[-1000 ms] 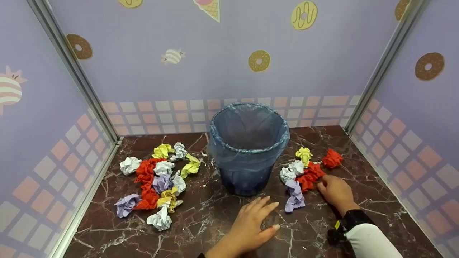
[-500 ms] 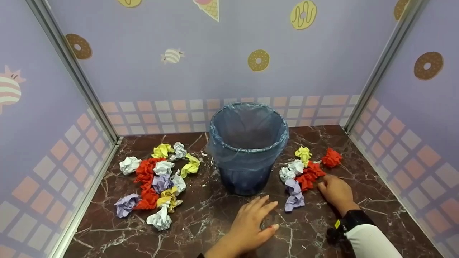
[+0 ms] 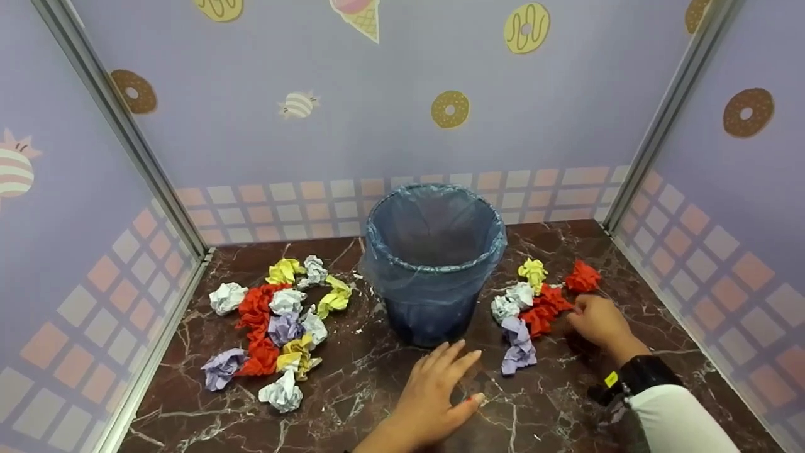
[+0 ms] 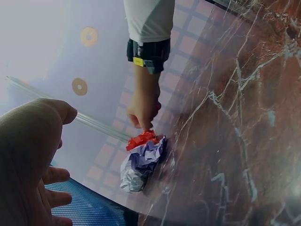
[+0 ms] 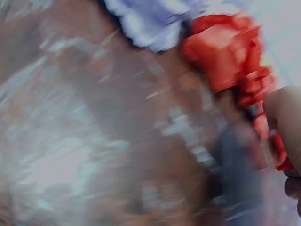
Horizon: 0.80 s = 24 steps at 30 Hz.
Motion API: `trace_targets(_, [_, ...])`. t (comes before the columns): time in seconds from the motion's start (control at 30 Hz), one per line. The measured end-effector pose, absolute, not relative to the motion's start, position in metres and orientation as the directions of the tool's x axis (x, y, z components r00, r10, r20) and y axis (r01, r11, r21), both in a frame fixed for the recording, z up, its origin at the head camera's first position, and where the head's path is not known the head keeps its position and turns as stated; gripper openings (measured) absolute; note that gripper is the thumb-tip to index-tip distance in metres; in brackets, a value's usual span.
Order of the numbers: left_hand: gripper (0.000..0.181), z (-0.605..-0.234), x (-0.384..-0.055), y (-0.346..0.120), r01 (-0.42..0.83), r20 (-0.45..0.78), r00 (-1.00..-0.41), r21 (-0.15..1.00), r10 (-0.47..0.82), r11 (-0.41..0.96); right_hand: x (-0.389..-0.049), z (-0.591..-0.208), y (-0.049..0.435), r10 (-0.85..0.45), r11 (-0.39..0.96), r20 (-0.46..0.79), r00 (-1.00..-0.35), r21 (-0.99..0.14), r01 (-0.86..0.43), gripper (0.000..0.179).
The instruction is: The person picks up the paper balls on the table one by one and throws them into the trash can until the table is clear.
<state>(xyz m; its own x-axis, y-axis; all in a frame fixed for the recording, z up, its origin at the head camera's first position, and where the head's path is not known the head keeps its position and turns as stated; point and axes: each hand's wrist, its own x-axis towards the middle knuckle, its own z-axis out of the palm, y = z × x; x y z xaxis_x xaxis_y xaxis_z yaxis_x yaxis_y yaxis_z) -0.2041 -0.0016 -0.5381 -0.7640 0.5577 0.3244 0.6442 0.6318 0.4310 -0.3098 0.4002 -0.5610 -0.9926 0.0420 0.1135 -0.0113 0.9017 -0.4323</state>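
My right hand (image 3: pixel 602 322) is at the right-hand group of crumpled paper balls, fingers curled on a red crumpled paper ball (image 5: pixel 281 149), mostly hidden by the hand. Right beside its fingertips lie other red paper balls (image 3: pixel 546 309). A purple paper ball (image 3: pixel 519 346), white ones (image 3: pixel 514 299) and a yellow one (image 3: pixel 533 272) adjoin them. One more red paper ball (image 3: pixel 583 277) sits just beyond the hand. My left hand (image 3: pixel 437 393) holds nothing; its fingers are spread, low in front of the blue trash bin (image 3: pixel 431 311).
A clear plastic bag (image 3: pixel 434 267) lines the bin and folds over its rim. Left of it, several crumpled balls (image 3: pixel 286 327) in red, white, yellow and purple lie on the dark marbled tabletop (image 3: pixel 352 409). Patterned purple walls (image 3: pixel 390 113) enclose the back and sides.
My right hand has shifted slightly away from the red cluster, to the right and up in the head view, with red paper at its fingers. The left hand has hardly moved.
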Motion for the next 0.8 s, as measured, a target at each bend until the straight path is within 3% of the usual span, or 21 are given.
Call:
trace_targets(0.17, [0.063, -0.534, -0.205, -0.012, 0.655, 0.355, -0.756, 0.402, 0.551, 0.640, -0.318, -0.525, 0.406, 0.014, 0.869, 0.177, -0.984, -0.489, -0.076, 0.023])
trace_targets(0.43, [0.063, -0.533, -0.209, -0.033, 0.614, 0.343, -0.789, 0.408, 0.510, 0.676, -0.333, -0.463, 0.409, 0.018, 0.844, 0.218, -0.976, -0.527, -0.102, 0.017])
trace_targets(0.67, [0.065, -0.534, -0.211, -0.055, 0.581, 0.349, -0.813, 0.428, 0.466, 0.692, -0.349, -0.404, 0.397, 0.034, 0.825, 0.138, -0.990, -0.563, -0.050, 0.018])
trace_targets(0.8, [0.066, -0.535, -0.212, -0.069, 0.549, 0.346, -0.834, 0.440, 0.430, 0.711, -0.362, -0.369, 0.384, 0.009, 0.851, 0.192, -0.981, -0.517, -0.093, 0.019])
